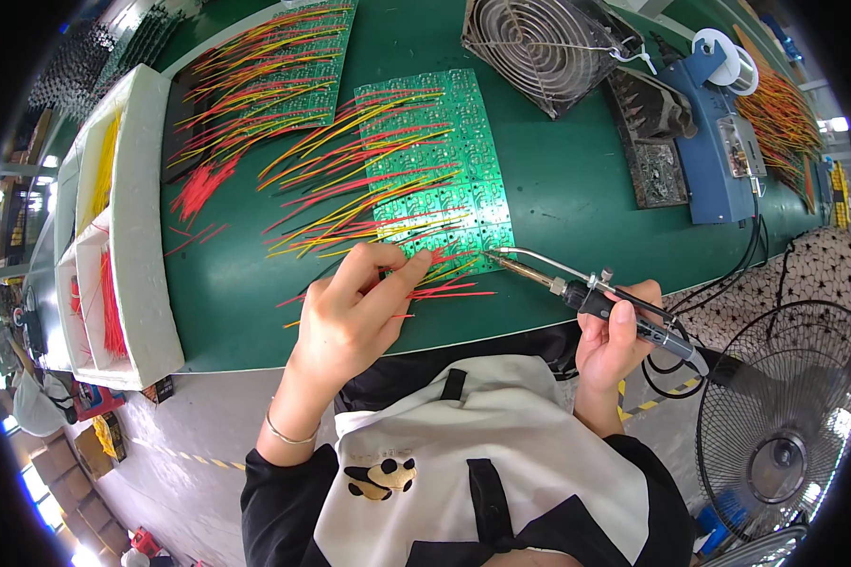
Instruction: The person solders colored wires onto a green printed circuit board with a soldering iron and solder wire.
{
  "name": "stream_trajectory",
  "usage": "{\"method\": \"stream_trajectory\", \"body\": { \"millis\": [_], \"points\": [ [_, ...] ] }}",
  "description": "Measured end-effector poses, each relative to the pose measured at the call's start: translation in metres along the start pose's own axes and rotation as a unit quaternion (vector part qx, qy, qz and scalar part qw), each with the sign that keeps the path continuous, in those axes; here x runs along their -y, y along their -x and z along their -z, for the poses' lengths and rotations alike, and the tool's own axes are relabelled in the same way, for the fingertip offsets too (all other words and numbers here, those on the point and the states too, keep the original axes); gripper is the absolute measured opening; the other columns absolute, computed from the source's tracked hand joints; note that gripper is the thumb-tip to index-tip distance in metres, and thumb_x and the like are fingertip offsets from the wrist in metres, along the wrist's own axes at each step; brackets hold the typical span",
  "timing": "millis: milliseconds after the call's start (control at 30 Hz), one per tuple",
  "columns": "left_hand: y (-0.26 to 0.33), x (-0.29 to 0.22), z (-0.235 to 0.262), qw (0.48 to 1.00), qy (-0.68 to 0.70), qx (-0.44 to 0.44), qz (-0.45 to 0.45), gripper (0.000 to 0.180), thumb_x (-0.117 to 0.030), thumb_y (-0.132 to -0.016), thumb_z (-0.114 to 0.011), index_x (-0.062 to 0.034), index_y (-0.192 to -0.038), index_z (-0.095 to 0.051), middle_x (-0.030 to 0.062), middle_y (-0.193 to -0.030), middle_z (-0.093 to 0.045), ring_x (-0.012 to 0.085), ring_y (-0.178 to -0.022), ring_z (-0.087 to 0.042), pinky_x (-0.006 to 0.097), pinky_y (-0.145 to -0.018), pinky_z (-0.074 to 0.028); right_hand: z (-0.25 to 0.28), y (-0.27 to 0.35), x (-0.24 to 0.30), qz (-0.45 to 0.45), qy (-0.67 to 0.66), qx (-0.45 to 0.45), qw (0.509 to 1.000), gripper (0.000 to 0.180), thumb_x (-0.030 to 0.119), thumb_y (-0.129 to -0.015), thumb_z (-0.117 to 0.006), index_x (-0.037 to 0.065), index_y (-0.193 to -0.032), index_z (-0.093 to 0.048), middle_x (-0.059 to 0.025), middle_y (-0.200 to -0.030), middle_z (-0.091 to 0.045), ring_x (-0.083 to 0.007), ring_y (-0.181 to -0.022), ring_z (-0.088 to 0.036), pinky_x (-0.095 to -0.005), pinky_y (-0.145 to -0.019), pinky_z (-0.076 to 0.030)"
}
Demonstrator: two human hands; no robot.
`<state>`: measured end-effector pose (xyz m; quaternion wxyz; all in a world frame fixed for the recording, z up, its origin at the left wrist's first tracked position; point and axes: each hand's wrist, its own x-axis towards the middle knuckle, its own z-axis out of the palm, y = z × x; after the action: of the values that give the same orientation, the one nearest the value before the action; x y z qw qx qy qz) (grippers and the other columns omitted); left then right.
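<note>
A green circuit board panel (487, 180) lies before me, with rows of red, yellow and black wires (369, 180) reaching out past its left side. My left hand (355, 307) is over the panel's near edge, its fingers closed in a pinch on a red wire (440, 255). More loose red wires (463, 291) lie just under those fingers. In my right hand (619, 335) is a soldering iron (586, 300) with a thin metal feed tube along it. Its tip points left and meets the panel close to my left fingertips; whether it touches a pad is too small to tell.
A second wired panel (336, 57) lies at the far left, beside a white foam box (147, 255) of sorted wires. At the back stand a square fan (539, 47) and a blue solder feeder (714, 142) with a spool (728, 61). A round fan (775, 454) is at lower right.
</note>
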<state>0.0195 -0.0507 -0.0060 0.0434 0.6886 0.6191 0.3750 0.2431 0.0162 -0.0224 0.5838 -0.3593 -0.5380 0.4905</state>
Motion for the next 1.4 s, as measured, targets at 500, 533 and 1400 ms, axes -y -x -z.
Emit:
{"method": "stream_trajectory", "body": {
  "millis": [500,533,1400],
  "points": [
    [0.0001,-0.0007,0.0008,1.0,0.001,0.003,0.005,0.04,0.017,-0.054,-0.061,-0.0007,-0.089,-0.066,0.007,-0.08,-0.051,0.0116,-0.052,-0.053,0.025,-0.044,-0.041,0.0027,0.0002,0.002,-0.029,-0.042,0.014,0.999,0.025,0.02,-0.083,-0.057,-0.002,-0.083,-0.046,-0.0065,-0.06,-0.048,-0.0073,-0.04,-0.04,-0.0202,-0.039,-0.033],
    [0.0002,-0.0007,0.0007,1.0,0.003,0.004,0.007,0.039,0.017,-0.055,-0.061,-0.0007,-0.089,-0.066,0.0071,-0.08,-0.051,0.0117,-0.052,-0.053,0.025,-0.045,-0.041,0.0026,0.0001,0.0022,-0.03,-0.042,0.014,0.999,0.025,0.02,-0.083,-0.057,-0.002,-0.083,-0.046,-0.0065,-0.06,-0.048,-0.0073,-0.04,-0.04,-0.0202,-0.039,-0.033],
    [0.0,0.0013,0.0003,1.0,0.016,0.014,0.019,0.038,0.018,-0.057,-0.059,0.0003,-0.09,-0.066,0.008,-0.083,-0.052,0.0125,-0.053,-0.053,0.025,-0.045,-0.041,0.0004,-0.0052,0.0028,-0.022,-0.054,-0.004,0.998,0.024,0.025,-0.085,-0.05,0.001,-0.083,-0.044,-0.0029,-0.049,-0.04,-0.0079,-0.037,-0.033,-0.0215,-0.036,-0.027]
  ]
}}
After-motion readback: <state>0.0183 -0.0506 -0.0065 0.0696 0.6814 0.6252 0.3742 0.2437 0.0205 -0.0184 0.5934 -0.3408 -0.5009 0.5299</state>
